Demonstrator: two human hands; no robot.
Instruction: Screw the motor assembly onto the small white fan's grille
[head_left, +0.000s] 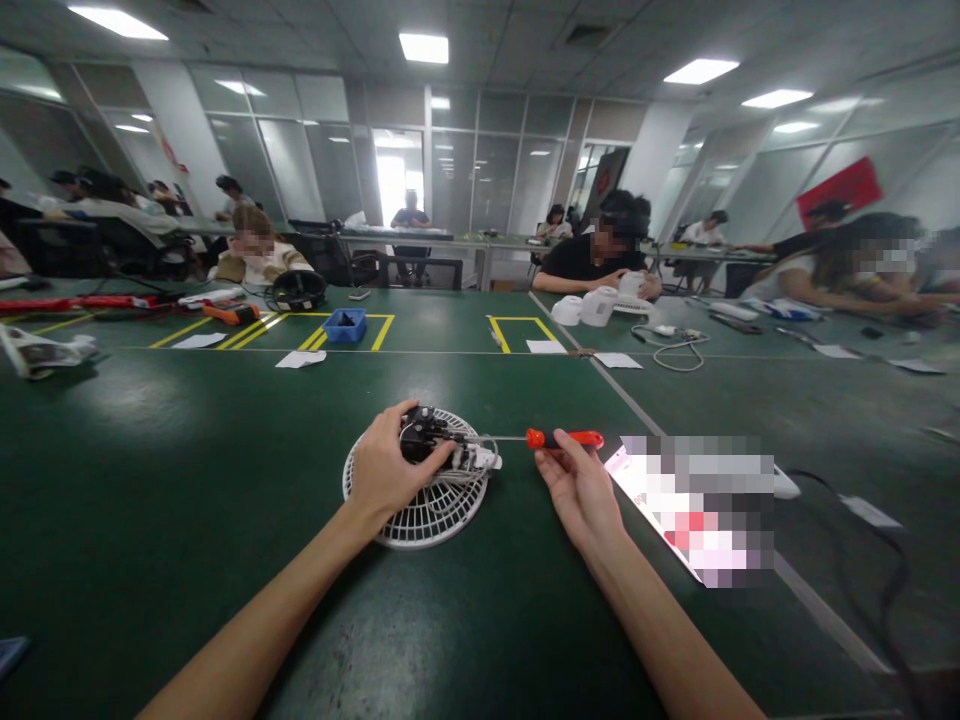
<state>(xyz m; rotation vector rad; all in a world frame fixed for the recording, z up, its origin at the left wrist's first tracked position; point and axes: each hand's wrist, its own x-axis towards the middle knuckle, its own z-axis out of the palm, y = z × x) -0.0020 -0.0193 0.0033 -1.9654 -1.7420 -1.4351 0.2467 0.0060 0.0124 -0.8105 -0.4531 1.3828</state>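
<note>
One green tabletop (225, 590) carries a white fan grille (431, 525), flat side down beneath a black motor assembly (424, 432). Left hand (390, 460) has its grip around the assembly; right hand (581, 490) grasps the red-and-black handle of a screwdriver (566, 439), shaft directed at the assembly. Beyond sits a blue bin (346, 326).

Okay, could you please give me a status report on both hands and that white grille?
Left hand gripping black mechanism over white grille. Right hand holding red-handled screwdriver, shaft toward mechanism. Pale cable close by, possibly in the way.
</note>
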